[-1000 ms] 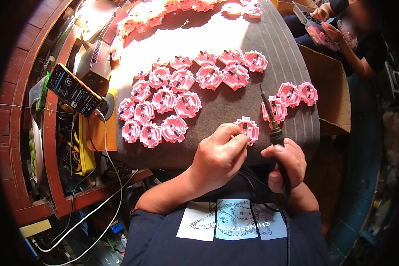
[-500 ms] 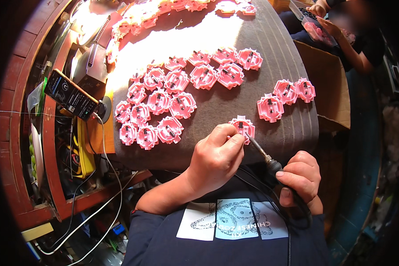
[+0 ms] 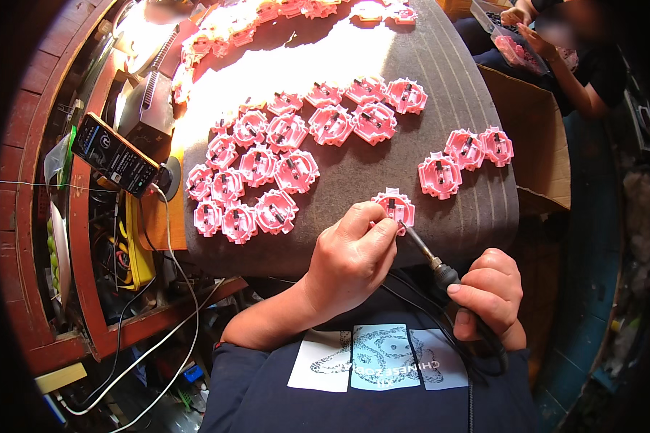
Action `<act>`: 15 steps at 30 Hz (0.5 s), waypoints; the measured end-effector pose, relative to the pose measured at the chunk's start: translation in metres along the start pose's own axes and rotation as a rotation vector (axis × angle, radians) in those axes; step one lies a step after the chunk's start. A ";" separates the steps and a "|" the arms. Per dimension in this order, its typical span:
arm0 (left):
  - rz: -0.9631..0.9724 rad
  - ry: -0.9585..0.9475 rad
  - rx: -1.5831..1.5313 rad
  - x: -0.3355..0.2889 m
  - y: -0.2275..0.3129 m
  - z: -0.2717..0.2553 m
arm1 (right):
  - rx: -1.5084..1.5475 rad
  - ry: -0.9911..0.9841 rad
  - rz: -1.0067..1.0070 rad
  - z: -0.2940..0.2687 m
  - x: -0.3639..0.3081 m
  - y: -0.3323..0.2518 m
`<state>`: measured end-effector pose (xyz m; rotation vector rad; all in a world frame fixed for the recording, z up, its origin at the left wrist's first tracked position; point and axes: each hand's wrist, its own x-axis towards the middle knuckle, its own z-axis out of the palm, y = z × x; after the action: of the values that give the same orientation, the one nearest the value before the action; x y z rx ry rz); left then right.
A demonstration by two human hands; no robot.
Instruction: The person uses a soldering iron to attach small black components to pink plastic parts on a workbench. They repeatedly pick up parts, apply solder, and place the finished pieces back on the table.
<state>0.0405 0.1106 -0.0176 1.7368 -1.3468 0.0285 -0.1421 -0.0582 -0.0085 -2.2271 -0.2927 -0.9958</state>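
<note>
A pink plastic housing (image 3: 396,205) with small black and metal parts inside lies near the front edge of the grey table. My left hand (image 3: 354,252) is closed in a pinch at its lower left side; what the fingertips hold is hidden. In my right hand (image 3: 490,294) is a soldering iron (image 3: 445,273), gripped by its black handle. The iron's metal shaft slants up to the left, and its tip reaches into the lower part of the housing. Its dark cable loops below my right hand.
Many similar pink housings (image 3: 287,132) stand left of centre on the table (image 3: 354,173); three more (image 3: 440,175) are at the right. A phone (image 3: 115,155) leans on a stand at left. Beyond the right edge are a cardboard box (image 3: 534,137) and another person's hands (image 3: 531,32).
The other person's hands have shifted slightly. My hands and the soldering iron stay almost in place, with the tip still at the housing.
</note>
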 end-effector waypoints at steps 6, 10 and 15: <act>-0.002 0.000 0.001 0.000 0.001 0.000 | -0.027 -0.024 -0.007 -0.001 0.003 -0.002; 0.004 0.003 0.002 0.000 0.000 0.000 | -0.025 -0.033 -0.003 -0.002 0.003 -0.002; -0.004 -0.003 0.010 0.000 0.001 -0.001 | -0.012 -0.035 -0.002 -0.004 0.005 -0.002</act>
<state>0.0400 0.1114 -0.0166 1.7484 -1.3475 0.0299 -0.1417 -0.0597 -0.0027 -2.2570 -0.3052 -0.9624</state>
